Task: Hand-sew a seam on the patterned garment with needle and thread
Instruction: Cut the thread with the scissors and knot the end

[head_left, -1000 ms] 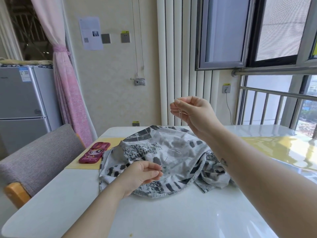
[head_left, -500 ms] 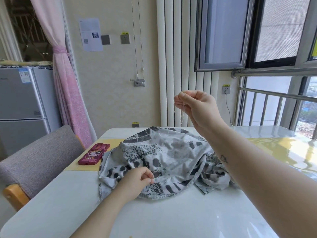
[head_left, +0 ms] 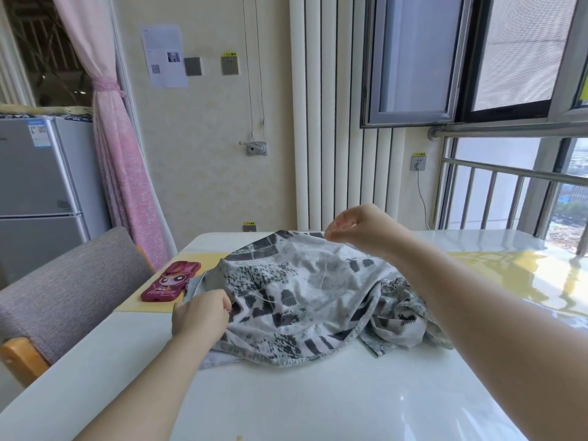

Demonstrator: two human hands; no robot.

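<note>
1. A grey fridge [head_left: 35, 186] stands at the left edge of the frame. A pink curtain [head_left: 121, 154] hangs beside it and a grey chair [head_left: 70, 281] sits below it. A window [head_left: 477, 58] with a metal railing [head_left: 509, 192] fills the right side.
2. A red phone case [head_left: 170, 283] lies on a yellow mat [head_left: 140, 303], just left of the cloth.
3. The right forearm crosses the lower right of the frame and hides part of the cloth's right side.
4. A glossy white table [head_left: 318, 393] spans the lower frame, in front of a cream wall.
5. The patterned garment [head_left: 302, 297] lies bunched at the table's centre.
6. The left hand [head_left: 200, 313] has curled fingers and pinches the garment's left edge.
7. The right hand [head_left: 359, 227] is raised over the far edge of the garment, its fingertips pinched on the thread [head_left: 323, 275], which runs down to the cloth.
8. The needle is too small to make out.
</note>
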